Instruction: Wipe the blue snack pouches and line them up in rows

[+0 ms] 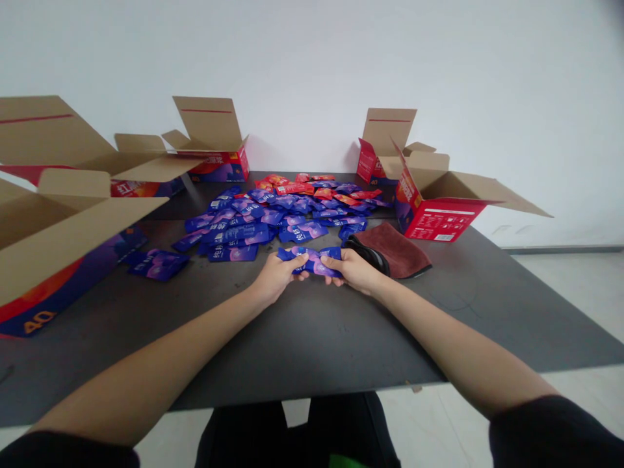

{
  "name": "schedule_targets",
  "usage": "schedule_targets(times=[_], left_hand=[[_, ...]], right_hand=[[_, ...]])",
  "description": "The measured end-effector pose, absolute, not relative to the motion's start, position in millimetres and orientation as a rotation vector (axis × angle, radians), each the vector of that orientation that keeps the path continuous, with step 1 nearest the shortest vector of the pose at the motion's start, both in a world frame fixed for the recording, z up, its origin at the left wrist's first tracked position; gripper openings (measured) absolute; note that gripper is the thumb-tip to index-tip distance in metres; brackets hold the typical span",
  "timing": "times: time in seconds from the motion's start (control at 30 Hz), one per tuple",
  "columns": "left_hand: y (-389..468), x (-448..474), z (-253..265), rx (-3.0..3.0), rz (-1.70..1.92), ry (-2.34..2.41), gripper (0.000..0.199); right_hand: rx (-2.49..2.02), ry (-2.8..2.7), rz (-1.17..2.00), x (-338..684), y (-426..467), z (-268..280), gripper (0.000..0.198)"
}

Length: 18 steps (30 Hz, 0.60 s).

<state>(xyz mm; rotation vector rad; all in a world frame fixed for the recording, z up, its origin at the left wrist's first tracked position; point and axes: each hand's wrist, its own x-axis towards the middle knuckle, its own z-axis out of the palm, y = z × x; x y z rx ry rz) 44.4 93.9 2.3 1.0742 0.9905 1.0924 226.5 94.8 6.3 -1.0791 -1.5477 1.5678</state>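
Between both hands, just above the near middle of the table, is a blue-purple sachet (314,260) held sideways. My left hand (280,274) pinches its left end with the thumb on top. At the right end, my right hand (355,268) grips it the same way. Whether a second sachet lies under it, I cannot tell. Right behind the hands spreads a heap of blue sachets (244,231), with red sachets (292,188) at its far side. Beside my right hand lies a brown cloth (397,250) with a dark edge.
Open cardboard boxes stand on the dark table (302,344): a large box (73,276) at near left, one (146,188) behind it, a box (221,166) at back left, a box (368,162) at back right and a red box (439,218) at right. Some sachets (160,264) lie by the near left box.
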Motion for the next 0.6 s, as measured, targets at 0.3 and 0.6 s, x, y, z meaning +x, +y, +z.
schedule_targets(times=[0.3, 0.6], left_hand=[[83, 29, 37, 1.905, 1.122, 1.408, 0.056], [16, 30, 41, 2.781, 0.351, 1.326, 0.036]], right_hand=[[-1.255, -1.8, 1.568, 252, 99, 34, 0.042], [-1.799, -2.068, 0.038, 272, 74, 51, 0.05]])
